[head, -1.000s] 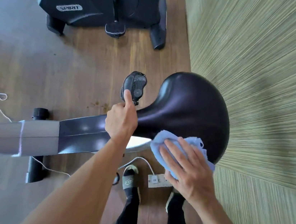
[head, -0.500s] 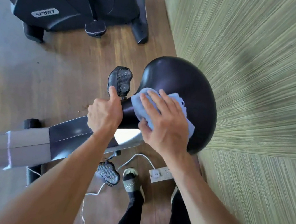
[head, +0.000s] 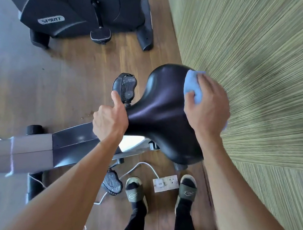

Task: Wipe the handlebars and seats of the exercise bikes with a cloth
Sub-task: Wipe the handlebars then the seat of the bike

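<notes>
The glossy black bike seat (head: 162,114) fills the middle of the view, its nose pointing left. My left hand (head: 110,121) grips the narrow nose, thumb up along it. At the wide rear right edge of the seat, my right hand (head: 207,106) presses a light blue cloth (head: 192,86); the fingers curl over the cloth and hide most of it. The bike's grey and black frame (head: 32,149) runs off to the left below the seat.
A second black exercise bike (head: 84,5) stands at the top. A green textured wall (head: 268,72) lies close on the right. Pedals (head: 125,87), a white power strip (head: 165,183) with its cable, and my sandalled feet (head: 133,189) are on the wooden floor.
My right hand has slid the cloth from the seat's near edge, across its middle, to the far right rear edge. My left hand has kept its grip on the nose.
</notes>
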The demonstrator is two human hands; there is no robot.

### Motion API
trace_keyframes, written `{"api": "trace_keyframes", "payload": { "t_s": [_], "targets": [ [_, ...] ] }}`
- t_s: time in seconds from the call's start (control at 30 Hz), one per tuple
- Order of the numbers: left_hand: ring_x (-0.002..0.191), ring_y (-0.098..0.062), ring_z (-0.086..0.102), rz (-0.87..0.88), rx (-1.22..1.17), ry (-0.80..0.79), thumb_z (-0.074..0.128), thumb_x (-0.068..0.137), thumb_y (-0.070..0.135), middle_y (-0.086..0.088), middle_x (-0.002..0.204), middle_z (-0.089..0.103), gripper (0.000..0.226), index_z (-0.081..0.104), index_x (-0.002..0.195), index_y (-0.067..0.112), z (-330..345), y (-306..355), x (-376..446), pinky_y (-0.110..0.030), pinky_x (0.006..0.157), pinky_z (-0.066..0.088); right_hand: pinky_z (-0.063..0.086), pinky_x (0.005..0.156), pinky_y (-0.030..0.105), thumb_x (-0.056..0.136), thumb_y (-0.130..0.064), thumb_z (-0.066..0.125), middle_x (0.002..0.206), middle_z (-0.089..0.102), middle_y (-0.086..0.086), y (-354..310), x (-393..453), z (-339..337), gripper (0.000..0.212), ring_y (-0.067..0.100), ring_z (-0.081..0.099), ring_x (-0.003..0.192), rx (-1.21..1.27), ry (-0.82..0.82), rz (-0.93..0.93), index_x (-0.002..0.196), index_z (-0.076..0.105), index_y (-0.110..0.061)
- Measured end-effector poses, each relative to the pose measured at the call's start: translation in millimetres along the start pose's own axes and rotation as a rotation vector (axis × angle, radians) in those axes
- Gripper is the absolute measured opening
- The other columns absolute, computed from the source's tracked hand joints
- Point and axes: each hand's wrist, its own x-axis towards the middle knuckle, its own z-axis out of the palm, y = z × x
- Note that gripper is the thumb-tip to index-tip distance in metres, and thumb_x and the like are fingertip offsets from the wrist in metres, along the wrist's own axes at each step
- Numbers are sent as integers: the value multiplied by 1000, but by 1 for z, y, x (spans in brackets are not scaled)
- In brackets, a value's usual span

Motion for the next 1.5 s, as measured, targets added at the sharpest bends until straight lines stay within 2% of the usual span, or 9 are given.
{"api": "trace_keyframes", "payload": {
  "t_s": [0.17,0.27,0.5,0.77,0.97,1.17,1.23,1.4,1.5],
  "targets": [
    [93,-38,56,39,24,28,27,101,60,-17,96,62,67,57,71,9,1,-4,1,-46,89,44,38,113,45,86,-29,62,146,58,1,-32,-66,-5,55,29,51,137,50,-217,-391,139,62,-16],
    [88,-36,53,43,33,12,33,100,54,-13,90,60,59,59,65,13,-1,-6,3,-43,84,44,38,114,47,85,-28,65,149,56,1,2,-85,-28,55,28,50,139,65,-299,-673,139,64,-17],
    [87,-39,55,62,-7,37,38,96,44,-13,84,62,50,57,56,20,2,-3,6,-42,78,41,45,109,44,87,-27,61,136,66,5,22,12,-5,47,25,60,123,108,-60,-208,131,67,-9],
    [81,-37,55,72,8,50,39,95,44,-12,76,61,52,64,62,13,1,-3,8,-40,73,42,33,117,52,101,-40,45,160,42,0,-4,-47,-32,56,27,35,150,48,-392,-563,152,48,-18],
    [80,-34,46,48,46,16,40,100,40,0,64,38,51,60,62,12,-3,0,5,-38,74,32,24,122,56,99,-42,43,163,36,3,-5,-11,-14,58,28,30,153,-42,-406,-821,153,48,-21],
    [80,-35,48,66,45,14,41,98,41,-3,66,42,48,58,61,15,-2,4,7,-38,74,35,36,116,51,103,-37,40,152,53,2,-61,10,29,50,28,44,144,-4,-224,-283,146,56,-16],
    [79,-34,46,63,49,13,41,98,40,0,62,37,47,55,60,16,-4,3,7,-37,74,34,33,118,48,104,-37,39,155,50,0,-73,-11,26,50,26,41,147,42,-233,-313,149,53,-19],
    [81,-36,50,68,29,20,41,97,41,-8,72,52,49,60,59,17,-2,0,8,-40,74,40,36,118,47,105,-32,43,158,45,-1,-32,-38,-3,48,24,40,148,109,-325,-818,152,49,-22],
    [80,-37,51,79,26,32,40,98,39,-6,69,49,49,60,58,17,1,1,11,-39,73,40,41,114,51,106,-29,41,157,47,2,-3,-3,6,47,29,44,145,159,-189,-498,151,50,-20]
  ]
}}
